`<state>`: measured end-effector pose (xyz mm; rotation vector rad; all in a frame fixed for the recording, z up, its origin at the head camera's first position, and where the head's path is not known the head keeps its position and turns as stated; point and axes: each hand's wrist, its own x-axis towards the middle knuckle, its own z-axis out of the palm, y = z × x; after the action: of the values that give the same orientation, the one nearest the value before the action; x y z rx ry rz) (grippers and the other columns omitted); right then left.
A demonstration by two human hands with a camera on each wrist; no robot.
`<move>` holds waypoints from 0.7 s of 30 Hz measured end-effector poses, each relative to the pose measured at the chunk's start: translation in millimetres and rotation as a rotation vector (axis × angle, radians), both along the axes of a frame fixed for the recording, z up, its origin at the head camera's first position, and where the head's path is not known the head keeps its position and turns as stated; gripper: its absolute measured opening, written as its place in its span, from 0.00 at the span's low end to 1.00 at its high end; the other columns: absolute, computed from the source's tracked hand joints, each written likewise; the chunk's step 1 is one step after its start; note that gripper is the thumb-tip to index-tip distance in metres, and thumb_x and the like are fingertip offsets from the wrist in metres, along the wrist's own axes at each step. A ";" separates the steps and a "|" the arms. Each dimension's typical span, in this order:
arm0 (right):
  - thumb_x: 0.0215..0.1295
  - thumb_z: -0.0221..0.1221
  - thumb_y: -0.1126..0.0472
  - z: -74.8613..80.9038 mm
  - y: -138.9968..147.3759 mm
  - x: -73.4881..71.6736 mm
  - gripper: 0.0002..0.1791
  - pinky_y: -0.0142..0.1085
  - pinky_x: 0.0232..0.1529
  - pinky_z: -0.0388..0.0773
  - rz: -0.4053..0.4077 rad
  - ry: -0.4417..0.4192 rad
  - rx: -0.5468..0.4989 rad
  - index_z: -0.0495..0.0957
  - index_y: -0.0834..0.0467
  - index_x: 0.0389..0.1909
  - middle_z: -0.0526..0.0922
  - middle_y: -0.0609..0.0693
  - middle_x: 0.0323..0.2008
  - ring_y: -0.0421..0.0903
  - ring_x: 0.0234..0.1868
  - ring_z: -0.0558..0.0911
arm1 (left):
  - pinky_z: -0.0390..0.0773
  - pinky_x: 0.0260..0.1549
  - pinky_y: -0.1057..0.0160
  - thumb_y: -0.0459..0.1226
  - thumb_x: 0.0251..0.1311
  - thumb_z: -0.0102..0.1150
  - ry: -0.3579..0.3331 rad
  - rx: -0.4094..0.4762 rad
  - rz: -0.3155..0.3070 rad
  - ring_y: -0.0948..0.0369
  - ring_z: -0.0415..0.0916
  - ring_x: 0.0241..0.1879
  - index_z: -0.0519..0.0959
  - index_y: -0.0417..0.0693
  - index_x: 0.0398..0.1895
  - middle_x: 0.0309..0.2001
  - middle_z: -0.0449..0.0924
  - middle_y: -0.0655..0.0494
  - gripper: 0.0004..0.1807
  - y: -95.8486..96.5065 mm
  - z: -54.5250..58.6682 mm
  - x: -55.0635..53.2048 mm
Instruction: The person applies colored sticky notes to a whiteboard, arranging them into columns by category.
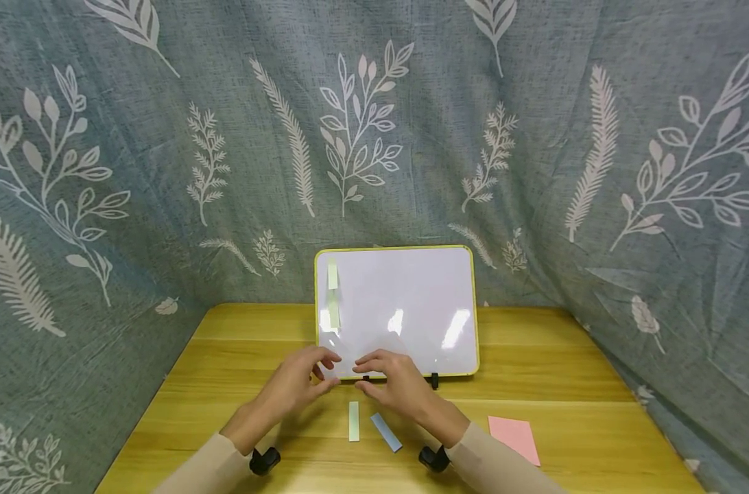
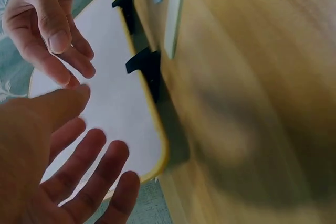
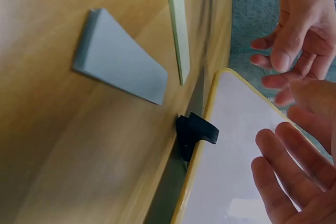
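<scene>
Both hands hover before the lower edge of a yellow-framed whiteboard (image 1: 405, 295), fingertips facing each other. My left hand (image 1: 293, 383) has loosely bent, spread fingers with nothing between them. Likewise, my right hand (image 1: 404, 385) holds nothing, its fingers relaxed. On the table below lie a narrow pale green sticky-note pad (image 1: 353, 421) and, tilted to its right, a blue sticky-note pad (image 1: 386, 432). The right wrist view shows the blue pad (image 3: 121, 59) as a thick stack. Pale green strips (image 1: 333, 274) are stuck in a column along the board's left side.
Black stand feet (image 1: 435, 381) support the board's bottom edge on the wooden table (image 1: 566, 370). A pink square sticky note (image 1: 514, 439) lies to the right, near the right forearm. Grey-green leaf-patterned curtain (image 1: 374, 137) surrounds the table at the back and sides.
</scene>
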<state>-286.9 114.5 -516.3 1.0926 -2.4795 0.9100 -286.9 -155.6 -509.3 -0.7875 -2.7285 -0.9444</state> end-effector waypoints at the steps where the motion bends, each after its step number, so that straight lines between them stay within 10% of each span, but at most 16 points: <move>1: 0.76 0.78 0.62 -0.6 0.8 1.2 0.12 0.47 0.60 0.95 0.011 -0.013 0.009 0.95 0.62 0.56 0.96 0.56 0.59 0.55 0.59 0.96 | 0.93 0.45 0.59 0.39 0.74 0.81 -0.012 -0.015 -0.023 0.54 0.92 0.44 0.89 0.48 0.62 0.53 0.91 0.50 0.18 -0.2 -1.4 2.2; 9: 0.79 0.76 0.58 -8.5 4.4 11.5 0.13 0.42 0.62 0.94 0.076 -0.151 0.135 0.95 0.59 0.58 0.94 0.53 0.62 0.51 0.62 0.94 | 0.91 0.52 0.57 0.50 0.72 0.83 -0.058 -0.173 -0.175 0.53 0.90 0.53 0.91 0.51 0.61 0.57 0.90 0.55 0.22 -0.6 -14.8 17.5; 21: 0.80 0.76 0.52 -16.3 5.7 18.8 0.17 0.40 0.66 0.91 0.121 -0.104 0.274 0.95 0.54 0.62 0.94 0.53 0.65 0.48 0.64 0.92 | 0.90 0.64 0.46 0.58 0.65 0.87 -0.067 -0.294 -0.181 0.56 0.86 0.64 0.92 0.61 0.63 0.62 0.87 0.63 0.28 6.5 -20.4 28.5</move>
<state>-268.1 120.1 -532.6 1.3248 -2.7090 0.6869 -258.4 -149.2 -529.7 -1.0872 -2.9351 -0.6136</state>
